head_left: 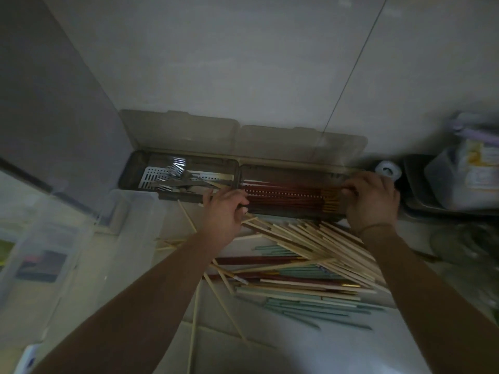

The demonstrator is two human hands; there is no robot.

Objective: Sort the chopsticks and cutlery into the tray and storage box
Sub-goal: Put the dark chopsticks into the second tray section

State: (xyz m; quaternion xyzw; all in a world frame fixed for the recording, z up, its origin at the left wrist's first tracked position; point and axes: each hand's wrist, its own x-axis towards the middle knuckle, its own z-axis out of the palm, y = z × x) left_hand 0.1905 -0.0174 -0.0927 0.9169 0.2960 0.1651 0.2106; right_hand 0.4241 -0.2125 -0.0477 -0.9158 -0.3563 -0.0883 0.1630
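Observation:
Two long storage boxes stand against the wall with their lids up. The left box holds metal forks and spoons on a perforated tray. The right box holds a row of dark red chopsticks. My left hand grips the left ends of those red chopsticks. At the right ends, my right hand curls its fingers over them. On the counter in front lies a loose pile of pale wooden chopsticks, green chopsticks and a few red ones.
A clear plastic container with a lid sits at the left. At the right are a dark tray holding a plastic bag, and a roll of tape. Single wooden sticks lie scattered toward the counter's front.

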